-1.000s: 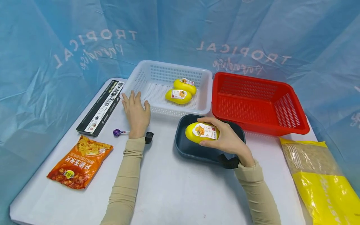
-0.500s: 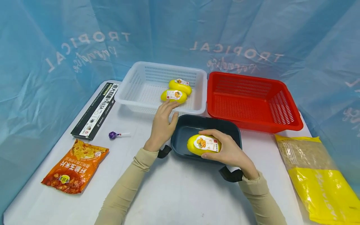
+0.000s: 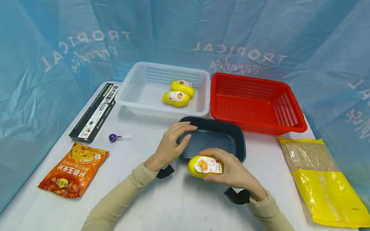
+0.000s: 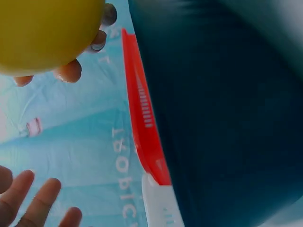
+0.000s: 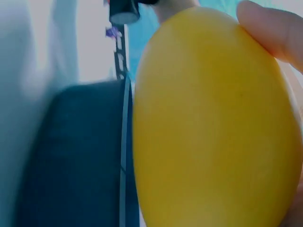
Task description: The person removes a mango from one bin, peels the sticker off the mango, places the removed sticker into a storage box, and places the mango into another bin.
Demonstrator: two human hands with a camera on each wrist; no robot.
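My right hand (image 3: 231,166) grips a yellow mango (image 3: 194,166) with a white label, thumb on one side and fingers on the other. In the head view the mango is in front of the near rim of a dark blue tub (image 3: 215,141). From the right wrist, the mango (image 5: 213,123) appears large beside the tub's outer wall (image 5: 80,156). My left hand (image 3: 170,144) is at the tub's left rim, fingers loosely bent and holding nothing; whether it touches the rim I cannot tell. Two more labelled mangoes (image 3: 176,98) lie in a white basket (image 3: 136,91).
A red basket (image 3: 245,109) stands behind the tub, right of the white one. To the left are a black pasta box (image 3: 95,112), a purple lollipop (image 3: 113,137) and an orange snack bag (image 3: 75,170). A yellow pasta bag (image 3: 326,189) lies at right.
My right hand has carried the mango from over the tub towards me, to its near side. My left hand has come from the white basket's left corner, rightward and nearer, to the tub.
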